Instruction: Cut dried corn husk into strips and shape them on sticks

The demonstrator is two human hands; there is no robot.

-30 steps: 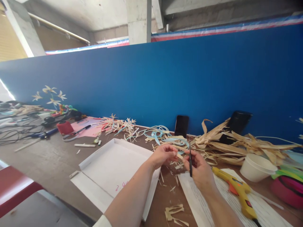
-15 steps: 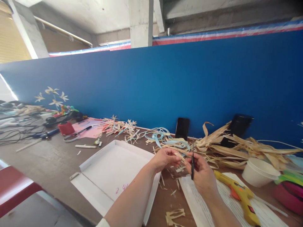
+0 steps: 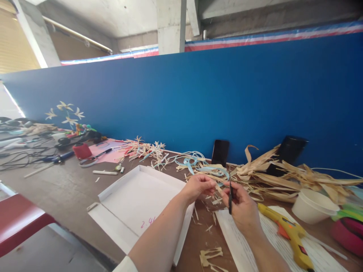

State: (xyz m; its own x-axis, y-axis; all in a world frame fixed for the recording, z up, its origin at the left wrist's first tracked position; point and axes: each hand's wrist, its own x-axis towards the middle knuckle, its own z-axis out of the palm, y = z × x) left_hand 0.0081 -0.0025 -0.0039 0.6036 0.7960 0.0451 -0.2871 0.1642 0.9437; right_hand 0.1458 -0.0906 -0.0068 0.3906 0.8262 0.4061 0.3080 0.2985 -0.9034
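My left hand (image 3: 200,187) is closed in a pinch on a small pale strip of dried husk (image 3: 218,189). Close beside it, my right hand (image 3: 243,202) grips what look like black-handled scissors (image 3: 230,200), their thin blades pointing up. The fingertips of my right hand also meet the other end of the strip. Below both hands, small husk scraps (image 3: 209,229) lie on the brown table, with a larger cut piece (image 3: 211,257) nearer to me.
A white box lid (image 3: 136,200) lies left of my hands. At right are a yellow glue gun (image 3: 295,234) on printed paper (image 3: 227,230), white paper cups (image 3: 314,207) and dried husks (image 3: 306,181). Husk flowers (image 3: 155,147), blue ribbon (image 3: 193,162) and a phone (image 3: 220,152) are behind.
The view has shifted slightly, so the scene sits a little further right. My left fingers have closed more over the strip; both hands stay at nearly the same spot.
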